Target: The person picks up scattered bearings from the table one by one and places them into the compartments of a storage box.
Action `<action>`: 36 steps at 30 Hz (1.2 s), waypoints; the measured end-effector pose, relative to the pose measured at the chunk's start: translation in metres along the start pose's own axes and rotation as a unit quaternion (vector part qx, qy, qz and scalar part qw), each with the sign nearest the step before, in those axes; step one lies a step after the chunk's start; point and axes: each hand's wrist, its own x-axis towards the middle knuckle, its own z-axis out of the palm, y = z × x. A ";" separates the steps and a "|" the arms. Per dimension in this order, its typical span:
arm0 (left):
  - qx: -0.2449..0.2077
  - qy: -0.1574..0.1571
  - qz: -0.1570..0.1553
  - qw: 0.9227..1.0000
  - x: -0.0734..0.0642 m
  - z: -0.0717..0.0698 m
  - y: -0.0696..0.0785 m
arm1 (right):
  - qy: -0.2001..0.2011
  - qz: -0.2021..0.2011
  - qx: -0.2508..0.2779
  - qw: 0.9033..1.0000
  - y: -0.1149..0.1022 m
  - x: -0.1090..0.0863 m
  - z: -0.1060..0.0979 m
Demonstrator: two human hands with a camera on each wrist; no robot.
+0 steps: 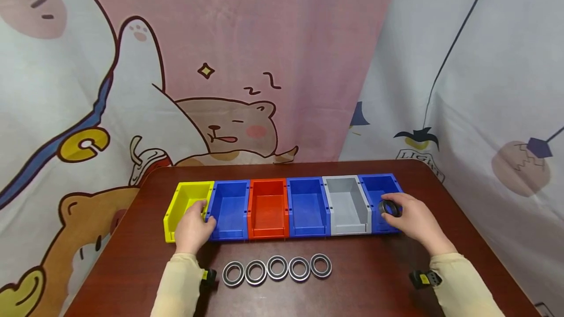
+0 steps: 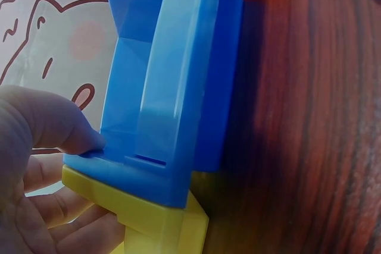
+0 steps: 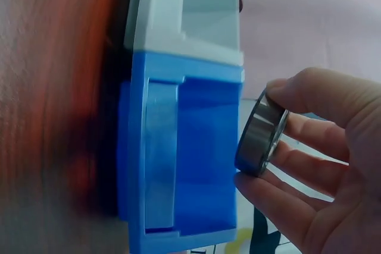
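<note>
My right hand (image 1: 416, 219) pinches a ball bearing (image 1: 390, 208) between thumb and fingers, tilted on edge above the rightmost blue bin (image 1: 376, 182). In the right wrist view the bearing (image 3: 262, 138) stands just outside that bin's open top. At the other end of the row, my left hand (image 1: 193, 229) grips the adjoining walls of the yellow bin (image 1: 169, 224) and the blue bin (image 1: 229, 234) beside it. The left wrist view has the thumb (image 2: 77, 132) on the blue wall and the fingers on the yellow side, partly hidden.
Between the end bins stand a red bin (image 1: 269, 233), another blue bin (image 1: 308, 230) and a grey bin (image 1: 350, 229), joined in one row. Several more bearings (image 1: 277, 257) lie flat in a line in front, on the brown table (image 1: 361, 283). Printed curtains (image 1: 308, 62) hang behind.
</note>
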 end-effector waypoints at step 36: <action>0.007 0.008 0.004 1.000 -0.001 0.001 -0.002 | -0.057 -0.020 -0.147 0.987 0.032 0.049 0.056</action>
